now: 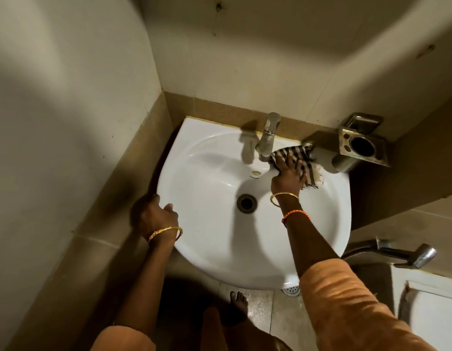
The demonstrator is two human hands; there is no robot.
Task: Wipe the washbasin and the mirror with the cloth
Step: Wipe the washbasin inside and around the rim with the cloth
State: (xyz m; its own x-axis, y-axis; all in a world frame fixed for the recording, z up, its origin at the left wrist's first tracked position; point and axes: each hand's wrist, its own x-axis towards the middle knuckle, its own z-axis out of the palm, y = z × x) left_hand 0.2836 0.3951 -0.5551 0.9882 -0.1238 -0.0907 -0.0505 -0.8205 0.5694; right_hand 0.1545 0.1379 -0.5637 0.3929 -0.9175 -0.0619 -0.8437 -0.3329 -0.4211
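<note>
Head view, right hand [289, 173]: fingers spread flat, pressing the checked cloth [299, 160] onto the back-right ledge of the washbasin [209, 153], just right of the tap [268, 138].
Head view, left hand [154, 214]: fingers curled over the basin's left rim, thumb on top; looks like a brace.
Cloth position: bunched under the palm, frayed edge trailing right, its left edge touching the tap spout.
Risk, tap: a sweep to the left may catch the cloth on the spout, or nudge the lever so that water runs.
Risk, holder: the metal wall holder [362, 148] sits close beside the ledge; a wide stroke right could knock knuckles on it.
Risk, coverage: cloth is small under the hand, so the bowl and drain [247, 203] could be missed; the ledge's right corner is partly shaded.
Risk, footing: floor tile [260, 307] looks wet near the bare foot [238, 307]; slipping is possible while leaning.
Surface: glossy white ceramic, smooth; the cloth should glide.
Room: tight corner, brown tile band, pale walls, health-faucet sprayer [419, 257] at right.
Mirror: not in view.
</note>
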